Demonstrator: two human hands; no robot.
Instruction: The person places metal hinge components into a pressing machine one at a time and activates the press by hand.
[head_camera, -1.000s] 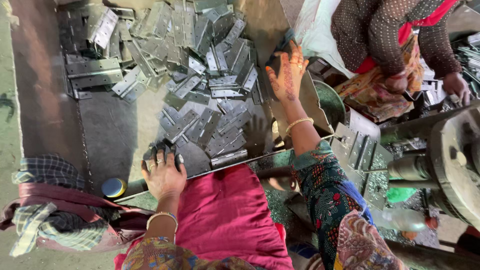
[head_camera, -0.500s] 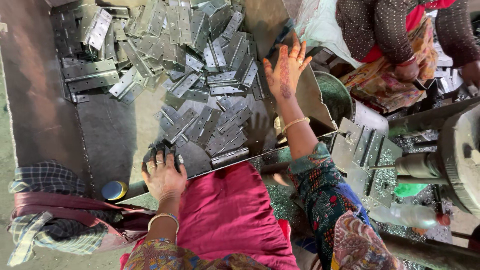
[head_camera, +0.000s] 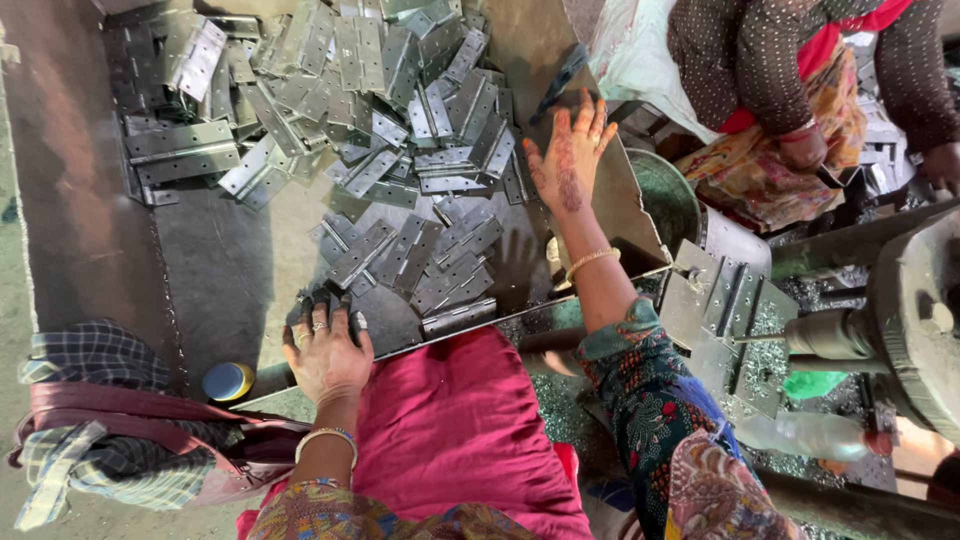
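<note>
Sorting stage. Left hand (head_camera: 325, 352) rests flat on grey steel tray (head_camera: 215, 270) — holding nothing. Right hand (head_camera: 568, 160), fingers spread, hovers empty beside heaped silver metal hinges (head_camera: 400, 150); picking one up calls for a firm pinch.

A small metal workshop is showing itself here: loose steel hinges (head_camera: 400, 150) are lying heaped across a sheet-metal tray (head_camera: 200, 270), while a heavy grey machine (head_camera: 900, 320) is standing just right of that tray.

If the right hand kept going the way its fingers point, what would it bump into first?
Probably the dark tool lying just past the right hand and its fingertips, near the edge of the hinge pile; depth is hard to judge.
</note>
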